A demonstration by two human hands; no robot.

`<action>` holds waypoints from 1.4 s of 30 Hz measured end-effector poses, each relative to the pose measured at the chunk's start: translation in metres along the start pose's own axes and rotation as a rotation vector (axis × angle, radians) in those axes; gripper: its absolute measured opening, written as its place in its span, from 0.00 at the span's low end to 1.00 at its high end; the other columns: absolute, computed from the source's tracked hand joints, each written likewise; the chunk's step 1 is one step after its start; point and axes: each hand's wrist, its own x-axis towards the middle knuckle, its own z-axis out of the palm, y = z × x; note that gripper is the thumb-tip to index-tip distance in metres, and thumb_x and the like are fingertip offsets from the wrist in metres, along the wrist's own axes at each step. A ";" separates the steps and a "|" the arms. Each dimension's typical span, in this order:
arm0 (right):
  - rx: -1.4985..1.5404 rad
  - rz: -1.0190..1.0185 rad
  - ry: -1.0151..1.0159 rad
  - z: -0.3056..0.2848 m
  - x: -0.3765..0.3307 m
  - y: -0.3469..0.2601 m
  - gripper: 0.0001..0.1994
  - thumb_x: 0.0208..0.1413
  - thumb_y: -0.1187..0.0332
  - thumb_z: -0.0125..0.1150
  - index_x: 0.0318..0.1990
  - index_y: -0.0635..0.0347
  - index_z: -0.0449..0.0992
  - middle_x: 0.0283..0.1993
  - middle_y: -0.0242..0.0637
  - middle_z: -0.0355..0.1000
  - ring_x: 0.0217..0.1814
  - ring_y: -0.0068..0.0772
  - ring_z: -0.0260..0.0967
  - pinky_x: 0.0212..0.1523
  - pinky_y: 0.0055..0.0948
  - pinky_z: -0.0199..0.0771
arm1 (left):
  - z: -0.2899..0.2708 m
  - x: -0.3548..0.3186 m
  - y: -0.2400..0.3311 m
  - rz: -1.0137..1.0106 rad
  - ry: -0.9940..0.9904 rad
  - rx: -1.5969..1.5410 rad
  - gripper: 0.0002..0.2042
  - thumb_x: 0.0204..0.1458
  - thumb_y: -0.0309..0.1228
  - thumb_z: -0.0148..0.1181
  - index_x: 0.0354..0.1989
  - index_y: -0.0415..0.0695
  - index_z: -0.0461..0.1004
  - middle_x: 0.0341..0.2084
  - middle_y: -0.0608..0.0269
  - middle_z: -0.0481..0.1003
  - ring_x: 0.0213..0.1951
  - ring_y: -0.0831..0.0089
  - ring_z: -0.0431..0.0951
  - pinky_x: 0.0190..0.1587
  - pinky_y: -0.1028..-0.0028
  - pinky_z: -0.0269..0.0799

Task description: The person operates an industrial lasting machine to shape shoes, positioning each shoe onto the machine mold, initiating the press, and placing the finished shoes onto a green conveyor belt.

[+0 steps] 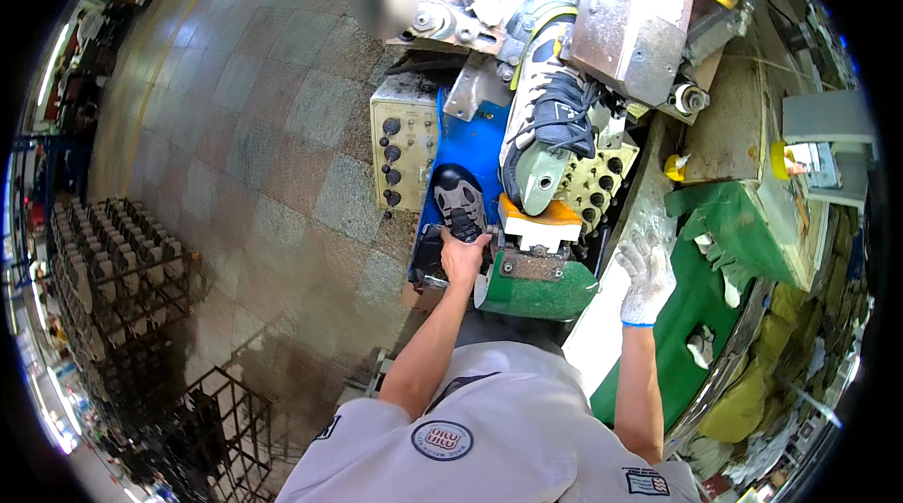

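left hand (463, 257): fingers curled | right hand (647, 279): gloved, fingers extended

1. My left hand (463, 259) covers the near end of the grey-and-black shoe (458, 197) at centre.
2. The far end of the white-and-black shoe (541, 103) is hidden in the machine (625, 38), itself cut off by the top edge.
3. The stacked pieces (118, 254), lower left, are too small to tell.
4. The bottom edge cuts off my shirt (513, 418).

Shoe (459, 200) left of mounted shoe (557, 108)
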 end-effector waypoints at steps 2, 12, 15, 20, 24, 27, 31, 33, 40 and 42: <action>0.019 0.018 -0.014 0.000 0.002 -0.001 0.26 0.67 0.63 0.55 0.64 0.75 0.63 0.56 0.61 0.73 0.50 0.52 0.79 0.46 0.39 0.84 | 0.008 -0.004 -0.005 0.030 0.080 -0.024 0.44 0.39 0.47 0.76 0.58 0.26 0.66 0.42 0.28 0.77 0.48 0.39 0.79 0.52 0.54 0.74; 0.026 0.015 -0.239 0.034 -0.009 -0.032 0.26 0.67 0.63 0.54 0.64 0.76 0.62 0.57 0.60 0.72 0.48 0.50 0.79 0.46 0.37 0.83 | -0.167 -0.042 0.014 0.296 -0.213 -0.230 0.22 0.36 0.33 0.77 0.40 0.37 0.81 0.27 0.66 0.81 0.30 0.80 0.77 0.37 0.74 0.75; 0.081 0.014 -0.388 0.056 -0.033 -0.051 0.30 0.64 0.59 0.58 0.64 0.76 0.62 0.54 0.57 0.74 0.48 0.46 0.80 0.47 0.36 0.82 | -0.254 -0.072 0.041 0.289 -0.387 -0.382 0.21 0.32 0.28 0.75 0.39 0.34 0.81 0.26 0.66 0.79 0.30 0.79 0.77 0.36 0.75 0.74; 0.510 0.017 -0.772 0.120 -0.079 -0.075 0.39 0.62 0.46 0.60 0.66 0.75 0.62 0.62 0.51 0.71 0.63 0.43 0.72 0.65 0.39 0.70 | -0.249 -0.116 0.090 0.308 -0.789 -1.056 0.18 0.37 0.30 0.71 0.37 0.32 0.81 0.29 0.63 0.79 0.29 0.78 0.77 0.33 0.77 0.72; 0.838 0.338 -0.660 0.111 -0.088 -0.079 0.34 0.58 0.55 0.64 0.67 0.67 0.65 0.62 0.42 0.71 0.62 0.34 0.70 0.66 0.34 0.66 | -0.194 -0.190 0.184 0.198 -0.751 -0.920 0.15 0.44 0.32 0.69 0.37 0.32 0.81 0.30 0.63 0.79 0.30 0.78 0.77 0.33 0.77 0.72; 0.605 0.162 -0.618 0.061 -0.053 -0.114 0.35 0.51 0.54 0.70 0.63 0.66 0.68 0.57 0.41 0.75 0.55 0.36 0.75 0.58 0.36 0.76 | -0.146 -0.148 0.150 0.491 -0.302 -0.242 0.11 0.58 0.31 0.62 0.39 0.33 0.80 0.30 0.63 0.79 0.32 0.77 0.77 0.35 0.78 0.72; 0.535 0.056 -0.417 -0.042 -0.022 -0.099 0.33 0.51 0.55 0.69 0.61 0.68 0.70 0.52 0.42 0.77 0.52 0.35 0.76 0.57 0.34 0.75 | -0.136 -0.130 0.228 0.925 0.230 -0.218 0.18 0.58 0.29 0.65 0.54 0.33 0.74 0.47 0.57 0.77 0.49 0.68 0.77 0.54 0.71 0.71; 0.569 0.047 -0.328 -0.090 -0.010 -0.083 0.29 0.55 0.56 0.65 0.59 0.68 0.72 0.51 0.42 0.77 0.51 0.36 0.76 0.57 0.34 0.75 | -0.106 -0.122 0.255 0.864 0.257 -0.097 0.24 0.53 0.30 0.71 0.57 0.33 0.72 0.49 0.58 0.77 0.50 0.67 0.76 0.56 0.69 0.70; 0.022 0.129 0.184 -0.292 0.013 -0.006 0.20 0.58 0.57 0.62 0.47 0.67 0.81 0.38 0.34 0.79 0.37 0.24 0.72 0.44 0.28 0.74 | -0.072 -0.006 0.233 0.925 0.091 -0.108 0.18 0.51 0.27 0.74 0.49 0.32 0.80 0.45 0.53 0.82 0.42 0.68 0.80 0.51 0.66 0.76; -0.008 0.240 0.314 -0.357 0.005 0.006 0.18 0.57 0.57 0.61 0.41 0.65 0.84 0.34 0.37 0.80 0.36 0.27 0.74 0.43 0.30 0.74 | -0.076 -0.034 0.229 0.834 0.136 0.145 0.19 0.50 0.30 0.75 0.47 0.30 0.80 0.46 0.51 0.82 0.42 0.67 0.80 0.48 0.64 0.76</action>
